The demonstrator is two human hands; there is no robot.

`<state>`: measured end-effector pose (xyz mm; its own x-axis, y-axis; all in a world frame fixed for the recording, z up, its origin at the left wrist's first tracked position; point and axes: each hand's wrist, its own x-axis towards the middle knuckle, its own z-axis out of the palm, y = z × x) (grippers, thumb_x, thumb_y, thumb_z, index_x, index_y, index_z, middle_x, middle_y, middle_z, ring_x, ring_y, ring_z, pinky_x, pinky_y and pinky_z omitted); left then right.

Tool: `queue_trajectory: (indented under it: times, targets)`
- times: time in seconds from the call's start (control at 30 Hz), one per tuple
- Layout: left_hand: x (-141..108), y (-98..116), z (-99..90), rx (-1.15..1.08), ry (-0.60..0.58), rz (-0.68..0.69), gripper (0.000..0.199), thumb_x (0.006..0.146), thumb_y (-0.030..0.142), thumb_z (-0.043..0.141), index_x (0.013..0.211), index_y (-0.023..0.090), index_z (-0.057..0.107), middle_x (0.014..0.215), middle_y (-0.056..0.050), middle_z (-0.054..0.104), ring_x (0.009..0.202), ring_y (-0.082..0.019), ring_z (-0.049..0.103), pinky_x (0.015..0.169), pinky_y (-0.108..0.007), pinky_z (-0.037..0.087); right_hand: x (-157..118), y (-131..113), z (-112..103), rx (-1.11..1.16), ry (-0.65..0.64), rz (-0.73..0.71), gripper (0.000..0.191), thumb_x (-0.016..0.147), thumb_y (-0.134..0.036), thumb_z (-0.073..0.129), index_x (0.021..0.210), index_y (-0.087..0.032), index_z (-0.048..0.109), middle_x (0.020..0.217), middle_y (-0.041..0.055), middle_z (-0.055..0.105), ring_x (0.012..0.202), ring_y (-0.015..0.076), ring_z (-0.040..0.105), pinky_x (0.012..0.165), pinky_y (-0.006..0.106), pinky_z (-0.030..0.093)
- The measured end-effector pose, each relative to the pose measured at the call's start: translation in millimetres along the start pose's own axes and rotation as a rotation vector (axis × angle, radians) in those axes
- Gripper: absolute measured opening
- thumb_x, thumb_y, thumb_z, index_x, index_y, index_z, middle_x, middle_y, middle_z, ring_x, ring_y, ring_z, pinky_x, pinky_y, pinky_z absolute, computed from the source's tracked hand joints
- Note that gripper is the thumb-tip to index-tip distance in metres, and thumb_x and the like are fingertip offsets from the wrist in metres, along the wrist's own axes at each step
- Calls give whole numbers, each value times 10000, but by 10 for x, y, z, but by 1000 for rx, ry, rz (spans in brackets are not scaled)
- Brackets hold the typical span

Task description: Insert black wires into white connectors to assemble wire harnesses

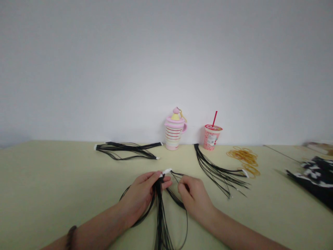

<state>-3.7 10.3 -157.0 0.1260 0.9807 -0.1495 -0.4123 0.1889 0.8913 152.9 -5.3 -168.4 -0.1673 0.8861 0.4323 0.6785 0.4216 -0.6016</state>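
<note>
Gripping blk wire bundle (160,215) w/ L hand (143,191), pinching strand (177,173) w/ R hand (195,196); straw (214,118) in cup (210,140) behind.

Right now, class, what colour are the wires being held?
The wires are black, shown in the head view.

I see the nearest black wire bundle (159,203) before a striped pink mug (172,134) on the pale-yellow desk (65,180). Right of the mug stands a pink plastic cup (211,139).

I'm probably in a wiring workshop, though my view takes in little of the room: black cable harnesses (208,162) and rubber bands (243,156) lie on my pale worktable (65,180).
</note>
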Motion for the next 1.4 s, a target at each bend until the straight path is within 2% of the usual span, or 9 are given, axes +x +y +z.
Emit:
queue_trajectory:
  times: [0.47, 0.73, 0.87, 1.03, 1.13, 1.27, 1.33, 1.4]
  targets:
    - [38, -40, -47, -7, -44, 0, 132, 737, 214, 598, 794, 107, 650, 856, -83, 699, 871, -187, 637, 882, -288, 468, 12, 9, 12, 11, -56, -57, 257, 795, -195, 375, 547, -162, 430, 525, -16, 443, 521, 96, 404, 517, 194, 265]
    - [18, -40, -52, -26, -63, 11, 202, 718, 234, 623, 885, 121, 643, 938, -81, 686, 953, -209, 609, 899, -315, 461, 24, 47, 46, -37, -40, -79, 238, 803, -172, 371, 573, -165, 433, 556, -13, 486, 545, 97, 440, 532, 189, 285]
    - [38, -43, -61, 8, -86, 6, 208, 711, 263, 622, 867, 130, 660, 929, -79, 689, 949, -204, 610, 898, -302, 449, -16, 26, 48, -114, -47, -79, 234, 810, -172, 381, 592, -163, 465, 577, -6, 519, 563, 102, 473, 541, 197, 303]
    - [-51, 7, 3, 284, -117, 35, 298, 705, 360, 599, 907, 154, 674, 883, -65, 699, 860, -217, 638, 810, -311, 478, -48, -81, -20, -416, -84, -183, 133, 780, -166, 440, 779, -168, 573, 777, 54, 586, 686, 166, 549, 579, 244, 350]
    - [-111, 42, 46, 358, -119, 57, 294, 699, 372, 597, 892, 169, 687, 879, -52, 700, 846, -221, 641, 792, -306, 481, -30, -153, -85, -535, -142, -165, 172, 774, -169, 453, 854, -184, 605, 875, 85, 573, 708, 186, 570, 572, 259, 377]
    - [-109, 45, 48, 358, -143, 62, 284, 710, 360, 587, 891, 169, 692, 854, -50, 703, 829, -213, 643, 803, -307, 474, 2, -170, -146, -489, -180, -124, 207, 790, -191, 421, 861, -186, 615, 1067, 112, 514, 641, 157, 584, 574, 281, 414]
    - [-77, 20, 22, 356, -144, 70, 284, 713, 360, 586, 899, 173, 691, 859, -49, 703, 836, -212, 639, 805, -313, 476, 13, -134, -144, -386, -137, -142, 190, 787, -182, 419, 809, -181, 609, 1153, 95, 480, 670, 144, 591, 625, 286, 428]
    - [-41, -15, -13, 348, -157, 91, 291, 722, 369, 578, 914, 181, 688, 879, -44, 700, 838, -205, 635, 829, -321, 466, 24, -77, -109, -244, -87, -155, 152, 770, -161, 444, 722, -170, 588, 1130, 67, 509, 725, 135, 591, 668, 264, 424]
